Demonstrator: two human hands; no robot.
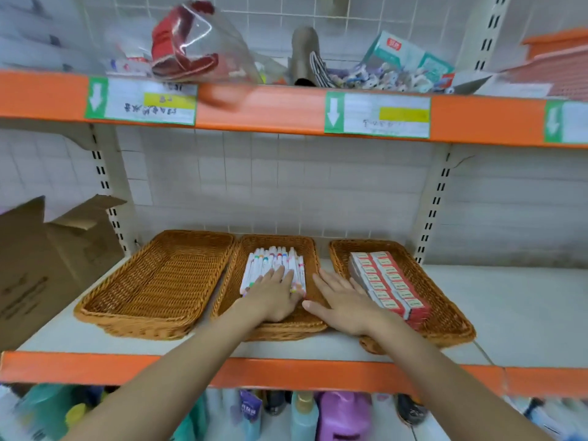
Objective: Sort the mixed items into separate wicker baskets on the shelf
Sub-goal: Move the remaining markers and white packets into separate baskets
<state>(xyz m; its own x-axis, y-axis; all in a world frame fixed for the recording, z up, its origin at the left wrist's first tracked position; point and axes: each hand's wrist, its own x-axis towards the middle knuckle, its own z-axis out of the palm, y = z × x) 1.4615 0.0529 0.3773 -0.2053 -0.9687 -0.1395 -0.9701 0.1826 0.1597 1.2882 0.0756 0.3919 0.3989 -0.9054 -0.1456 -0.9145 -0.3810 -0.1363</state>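
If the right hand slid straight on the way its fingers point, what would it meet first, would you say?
Probably the inner edge of the right basket, with the rows of red and white boxes just beside the right hand; depth is hard to judge.

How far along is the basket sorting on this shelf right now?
Two baskets look filled: white markers in the middle basket, red boxes in the right basket. The left hand rests flat on the markers; the right hand lies open beside it. Left: the empty left basket and loose items on the upper shelf.

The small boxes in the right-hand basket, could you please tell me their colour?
Red with white labels, seen in the head view: small boxes.
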